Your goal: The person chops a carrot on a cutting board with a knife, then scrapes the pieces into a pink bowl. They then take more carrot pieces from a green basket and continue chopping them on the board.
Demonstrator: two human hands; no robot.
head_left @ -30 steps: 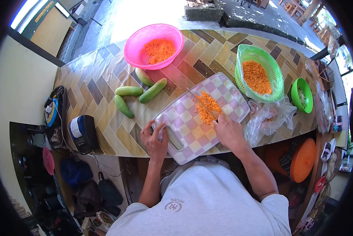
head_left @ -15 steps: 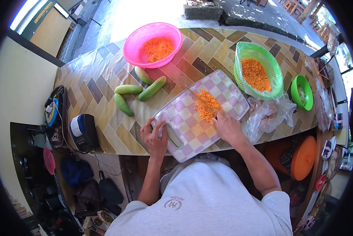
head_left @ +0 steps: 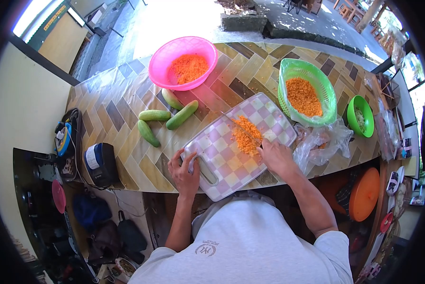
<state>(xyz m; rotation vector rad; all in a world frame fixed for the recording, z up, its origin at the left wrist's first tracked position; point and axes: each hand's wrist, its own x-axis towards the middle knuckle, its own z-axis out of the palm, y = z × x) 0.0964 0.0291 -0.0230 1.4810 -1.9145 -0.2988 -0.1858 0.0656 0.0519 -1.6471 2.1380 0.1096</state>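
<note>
My right hand (head_left: 277, 157) is closed round the handle of a knife (head_left: 231, 119), its thin blade slanting up and left across finely chopped orange pieces (head_left: 245, 143), which look like carrot. They lie heaped on a pink-and-white checkered cutting board (head_left: 222, 156). At the board's left end, my left hand (head_left: 186, 179) grips the edge beside the handle slot. Left of the board is a group of several green cucumbers (head_left: 182, 115).
A pink basket (head_left: 156, 71) of orange bits stands at the back. On the right are a lined green basket (head_left: 332, 92), a crumpled plastic bag (head_left: 333, 144) and a small green bowl (head_left: 369, 118). A black device (head_left: 101, 164) sits at the left front edge.
The whole view has shifted slightly, so the table appears lower. The knife stays over the orange pieces, and both hands keep their holds.
</note>
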